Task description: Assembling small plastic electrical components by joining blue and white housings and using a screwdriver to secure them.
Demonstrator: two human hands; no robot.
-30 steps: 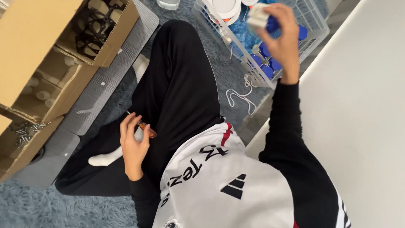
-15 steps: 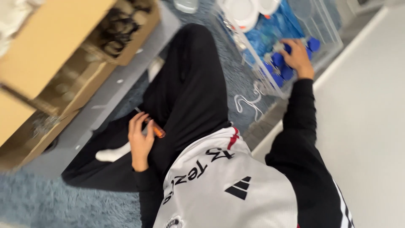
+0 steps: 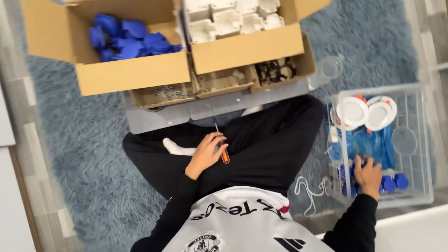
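I sit cross-legged on a blue-grey rug. My left hand (image 3: 206,153) rests on my lap, closed around a screwdriver (image 3: 223,150) with an orange handle, its shaft pointing away from me. My right hand (image 3: 368,177) reaches down into a clear plastic bin (image 3: 420,140) at my right and lies on blue plastic parts (image 3: 391,182) at its near end. Whether its fingers grip one of them is not visible. Two round white light fittings (image 3: 367,111) lie at the bin's far end.
Ahead stand open cardboard boxes: one with blue plastic parts (image 3: 130,39), one with white moulded parts (image 3: 233,18), and low trays of screws (image 3: 167,93) and small fittings (image 3: 277,70). A grey lid (image 3: 154,119) lies under them. A white cable (image 3: 308,189) lies beside the bin.
My right hand came down from a raised position, where it held a blue-and-white part, into the bin. The view swung up, bringing the boxes into sight. My left hand stayed on my lap.
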